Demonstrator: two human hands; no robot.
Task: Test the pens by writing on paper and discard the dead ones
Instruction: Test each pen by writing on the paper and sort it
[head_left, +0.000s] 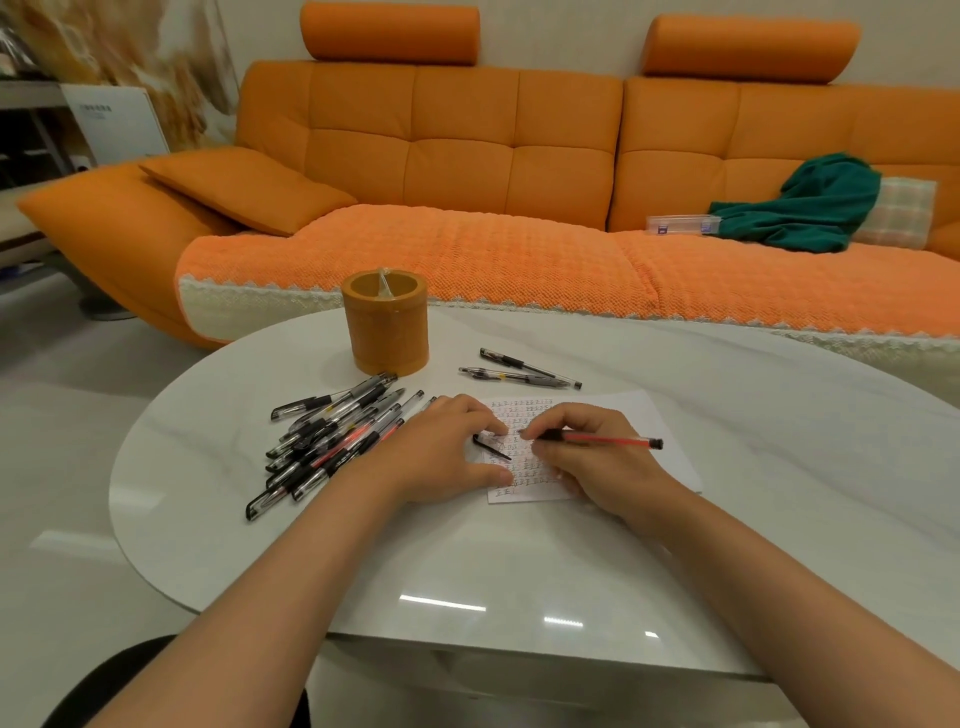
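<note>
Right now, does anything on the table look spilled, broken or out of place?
Nothing spilled or broken. Only the pen heap sprawls crisscross beside the pen holder, not in it; two pens lie apart.

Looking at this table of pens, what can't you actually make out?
All in the head view:
- Tip of the red pen: hidden by fingers of the right hand, so ink cannot be judged.
- Writing on the paper: too small to read.
- The black cap: partly under the left hand; gripped or just pressed, unclear.
- Inside the orange holder: hidden by its wall.
</note>
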